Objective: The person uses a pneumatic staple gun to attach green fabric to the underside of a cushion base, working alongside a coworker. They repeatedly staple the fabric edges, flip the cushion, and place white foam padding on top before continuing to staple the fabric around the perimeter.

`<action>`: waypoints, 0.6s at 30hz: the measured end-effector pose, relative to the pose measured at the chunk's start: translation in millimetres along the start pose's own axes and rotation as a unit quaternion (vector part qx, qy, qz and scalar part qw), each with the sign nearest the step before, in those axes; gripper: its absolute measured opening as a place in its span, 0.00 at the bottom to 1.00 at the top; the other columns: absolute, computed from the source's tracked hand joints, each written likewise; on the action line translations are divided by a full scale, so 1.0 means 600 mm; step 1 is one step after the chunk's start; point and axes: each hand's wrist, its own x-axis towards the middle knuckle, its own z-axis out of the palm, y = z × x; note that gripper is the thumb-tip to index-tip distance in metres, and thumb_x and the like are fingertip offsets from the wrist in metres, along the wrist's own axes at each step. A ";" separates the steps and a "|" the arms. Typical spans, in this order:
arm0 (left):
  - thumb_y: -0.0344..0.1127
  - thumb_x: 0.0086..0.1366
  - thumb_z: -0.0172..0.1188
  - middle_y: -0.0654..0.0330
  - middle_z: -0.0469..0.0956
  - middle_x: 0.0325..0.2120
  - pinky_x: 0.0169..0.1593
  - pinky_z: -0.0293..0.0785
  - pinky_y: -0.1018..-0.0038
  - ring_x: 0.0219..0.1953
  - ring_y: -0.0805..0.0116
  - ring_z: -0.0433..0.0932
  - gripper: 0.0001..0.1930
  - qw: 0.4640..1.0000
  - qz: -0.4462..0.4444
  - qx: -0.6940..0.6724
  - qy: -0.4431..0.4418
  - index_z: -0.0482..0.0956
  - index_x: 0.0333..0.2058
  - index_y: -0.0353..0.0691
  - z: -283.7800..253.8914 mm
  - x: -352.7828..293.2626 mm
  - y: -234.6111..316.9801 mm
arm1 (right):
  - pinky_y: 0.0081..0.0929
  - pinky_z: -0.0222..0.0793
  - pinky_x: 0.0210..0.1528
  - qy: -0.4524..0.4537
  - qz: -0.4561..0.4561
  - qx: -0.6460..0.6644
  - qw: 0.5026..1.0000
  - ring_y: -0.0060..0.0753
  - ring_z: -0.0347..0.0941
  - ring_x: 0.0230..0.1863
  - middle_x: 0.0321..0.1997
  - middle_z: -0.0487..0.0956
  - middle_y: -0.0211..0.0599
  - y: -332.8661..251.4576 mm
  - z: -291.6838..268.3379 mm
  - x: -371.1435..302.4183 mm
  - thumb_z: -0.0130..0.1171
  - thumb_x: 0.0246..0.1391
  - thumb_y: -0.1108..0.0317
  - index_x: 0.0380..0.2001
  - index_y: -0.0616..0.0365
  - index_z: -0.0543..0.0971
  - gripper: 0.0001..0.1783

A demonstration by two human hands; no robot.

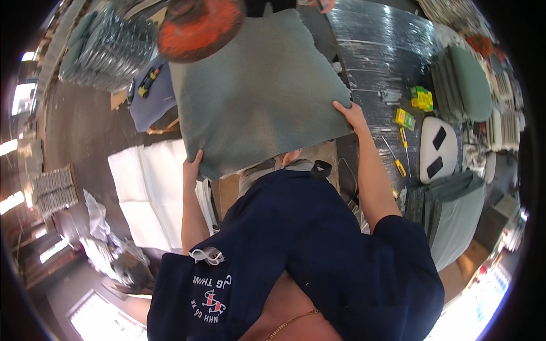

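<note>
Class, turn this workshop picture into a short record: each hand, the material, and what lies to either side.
Left hand: holding the sheet at its near left corner
Right hand: holding the sheet near its near right corner
Material: grey-green sheet, fabric-like
Left side: white sheets
Right side: yellow-handled screwdrivers, yellow-green boxes, pale rounded panel bearing two dark flat rectangles

A broad, roughly four-sided sheet of grey-green, fuzzy-looking fabric (256, 96) is spreading out nearly flat, being gripped near its two closest corners; its right edge is running ragged, and its middle is showing a faint brownish tint.
</note>
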 end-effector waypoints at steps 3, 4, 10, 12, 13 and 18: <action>0.57 0.62 0.72 0.47 0.80 0.54 0.57 0.76 0.67 0.53 0.59 0.81 0.43 0.999 -0.012 -0.022 -0.035 0.71 0.61 0.24 -0.005 0.008 0.010 | 0.38 0.71 0.59 0.006 0.001 0.012 1.000 0.45 0.79 0.56 0.55 0.82 0.51 0.016 -0.007 -0.003 0.76 0.44 0.37 0.62 0.69 0.74 0.54; 0.56 0.62 0.72 0.47 0.80 0.54 0.57 0.76 0.67 0.54 0.59 0.81 0.43 0.998 -0.017 -0.034 -0.050 0.71 0.61 0.24 -0.008 0.011 0.013 | 0.38 0.71 0.59 0.010 0.000 0.016 1.000 0.45 0.79 0.56 0.54 0.82 0.51 0.025 -0.005 -0.007 0.77 0.44 0.37 0.63 0.69 0.73 0.54; 0.54 0.61 0.73 0.45 0.78 0.57 0.59 0.77 0.63 0.56 0.58 0.79 0.45 0.994 -0.027 -0.043 -0.093 0.67 0.63 0.23 -0.021 0.015 0.019 | 0.38 0.70 0.61 -0.041 0.027 0.051 0.997 0.44 0.78 0.57 0.57 0.80 0.51 0.033 -0.018 -0.022 0.78 0.44 0.39 0.64 0.69 0.72 0.54; 0.54 0.61 0.74 0.44 0.77 0.57 0.59 0.77 0.63 0.57 0.57 0.79 0.46 0.994 -0.042 -0.050 -0.087 0.66 0.64 0.23 -0.017 0.014 0.020 | 0.37 0.70 0.60 -0.029 0.014 0.058 0.998 0.43 0.78 0.56 0.58 0.80 0.50 0.038 -0.014 -0.034 0.78 0.45 0.40 0.64 0.68 0.72 0.53; 0.54 0.60 0.74 0.45 0.78 0.56 0.58 0.77 0.64 0.55 0.58 0.80 0.45 0.994 -0.033 -0.060 -0.083 0.67 0.63 0.23 -0.016 0.016 0.020 | 0.36 0.70 0.60 -0.025 0.004 0.061 0.998 0.42 0.78 0.56 0.58 0.80 0.49 0.041 -0.012 -0.035 0.78 0.45 0.40 0.64 0.68 0.72 0.53; 0.54 0.60 0.75 0.46 0.81 0.50 0.55 0.78 0.68 0.52 0.58 0.82 0.42 0.989 0.004 -0.114 -0.097 0.72 0.60 0.23 -0.023 0.031 -0.002 | 0.35 0.69 0.61 -0.043 0.043 0.134 0.989 0.39 0.76 0.59 0.59 0.79 0.44 0.054 -0.005 -0.029 0.77 0.49 0.45 0.65 0.65 0.72 0.48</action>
